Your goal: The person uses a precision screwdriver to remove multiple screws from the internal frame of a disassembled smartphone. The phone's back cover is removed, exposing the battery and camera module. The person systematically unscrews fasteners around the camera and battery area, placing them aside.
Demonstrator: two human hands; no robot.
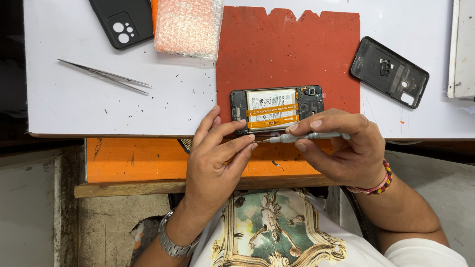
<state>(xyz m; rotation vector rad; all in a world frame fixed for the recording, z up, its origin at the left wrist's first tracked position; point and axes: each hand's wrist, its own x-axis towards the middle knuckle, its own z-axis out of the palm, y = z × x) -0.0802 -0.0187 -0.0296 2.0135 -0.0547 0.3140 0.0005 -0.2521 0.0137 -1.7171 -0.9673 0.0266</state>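
An opened phone [277,110] lies back-up on a red mat [287,54], its white battery and orange flex cables showing. My right hand [341,146] grips a small grey screwdriver [307,137] held sideways, its tip pointing left. My left hand [217,158] rests at the phone's near left corner, with fingertips pinched at the screwdriver's tip. Whether a screw sits between those fingertips cannot be made out.
Metal tweezers [106,76] lie on the white tabletop [74,104] at the left. A black phone case [123,20] and bubble wrap [187,27] sit at the back. A removed black back cover [390,71] lies at the right. An orange surface [128,159] runs under the table's near edge.
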